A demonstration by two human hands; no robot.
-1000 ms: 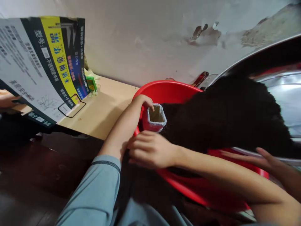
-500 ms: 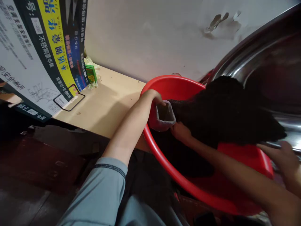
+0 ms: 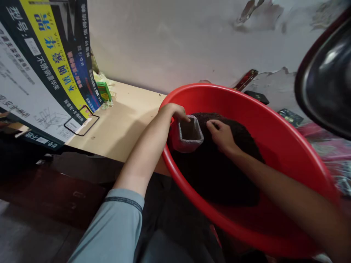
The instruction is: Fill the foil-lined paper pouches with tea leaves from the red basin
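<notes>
My left hand (image 3: 179, 112) grips the back left wall of a square, pinkish container (image 3: 189, 146) with a whitish rim. A finger hooks over the edge into its opening. The container stands inside a large red plastic basin (image 3: 246, 233), against dark, fine loose material (image 3: 216, 175) that looks like soil or grounds. Just right of the container, my right hand (image 3: 223, 137) hovers over this material, apart from the rim. Its fingers are half curled, with a gap between thumb and fingers; nothing shows in them.
A shiny metal bowl (image 3: 326, 84) hangs at the upper right. A printed cardboard box (image 3: 49, 73) and a small green packet (image 3: 103, 91) stand on the wooden board (image 3: 120, 113) to the left. Behind the basin is a peeling wall (image 3: 164, 44).
The metal bowl has moved up and right, and the dark heap pouring from it now lies in the red basin. Another person's hand has left view. My right hand has come off the container's rim.
</notes>
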